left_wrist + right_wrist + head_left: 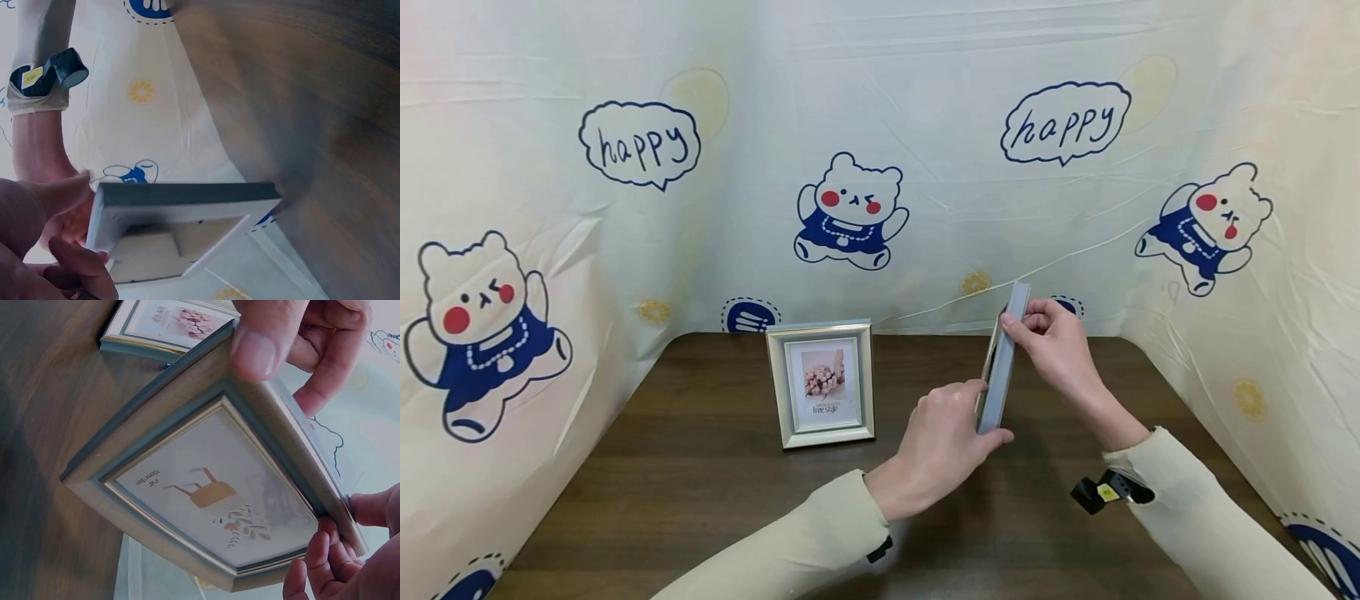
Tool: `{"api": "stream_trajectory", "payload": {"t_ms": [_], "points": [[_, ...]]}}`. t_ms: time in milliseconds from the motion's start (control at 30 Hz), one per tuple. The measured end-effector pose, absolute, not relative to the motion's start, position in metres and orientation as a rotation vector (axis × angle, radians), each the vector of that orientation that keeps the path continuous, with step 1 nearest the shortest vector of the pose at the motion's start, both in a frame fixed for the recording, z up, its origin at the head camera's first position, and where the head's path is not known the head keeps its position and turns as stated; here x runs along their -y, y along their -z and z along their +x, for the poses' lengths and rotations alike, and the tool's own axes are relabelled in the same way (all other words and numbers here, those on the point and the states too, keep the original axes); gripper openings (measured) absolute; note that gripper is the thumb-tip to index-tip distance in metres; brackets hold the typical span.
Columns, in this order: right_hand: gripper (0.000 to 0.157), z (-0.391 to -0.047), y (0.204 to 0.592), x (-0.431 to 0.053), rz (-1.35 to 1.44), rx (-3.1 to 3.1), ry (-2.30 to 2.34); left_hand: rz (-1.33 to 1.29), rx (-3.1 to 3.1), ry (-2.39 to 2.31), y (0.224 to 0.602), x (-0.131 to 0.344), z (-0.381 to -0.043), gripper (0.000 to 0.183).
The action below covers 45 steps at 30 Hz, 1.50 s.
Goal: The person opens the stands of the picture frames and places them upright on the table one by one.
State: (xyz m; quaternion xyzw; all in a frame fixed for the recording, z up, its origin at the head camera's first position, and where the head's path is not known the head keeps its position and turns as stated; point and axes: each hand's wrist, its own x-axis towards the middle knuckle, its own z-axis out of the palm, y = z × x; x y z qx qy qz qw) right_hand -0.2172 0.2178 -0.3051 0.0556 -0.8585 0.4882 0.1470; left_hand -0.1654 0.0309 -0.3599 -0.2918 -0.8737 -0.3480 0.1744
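A picture frame (pixel 1006 358) is held up above the table, edge-on and slightly tilted in the head view. My left hand (pixel 936 437) grips its lower near corner, thumb on the front and fingers on the back. Near the upper end, my right hand (pixel 1052 350) pinches it, with the thumb on the side edge and fingertips by the front. The right wrist view shows its front, with a stool-and-leaves picture (pixel 212 494) inside a gold and grey-blue border. In the left wrist view the back panel (pixel 200 240) shows, partly in shadow.
Left of my hands, a second picture frame (pixel 820 383) stands upright on the dark wooden table (pixel 700 483), showing a flower picture and "free style". Pale cloth (pixel 940 92) printed with cartoon bears surrounds the table at the back and sides.
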Motion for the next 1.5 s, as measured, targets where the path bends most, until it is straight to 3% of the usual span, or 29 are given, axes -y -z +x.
{"api": "stream_trajectory", "payload": {"t_ms": [167, 433, 1500], "points": [[0.038, -0.215, 0.305, -0.219, 0.188, 2.476, -1.403, -0.790, 2.490, 1.129, 0.354, -0.022, -0.171, 0.048], [0.038, -0.215, 0.304, -0.218, 0.220, 2.474, -1.411, -0.553, 2.652, 1.663, 0.346, -0.006, -0.194, 0.029], [0.040, -0.216, 0.303, -0.223, 0.248, 2.476, -1.450, -0.720, 2.823, 1.983, 0.350, -0.005, -0.201, 0.045]]}}
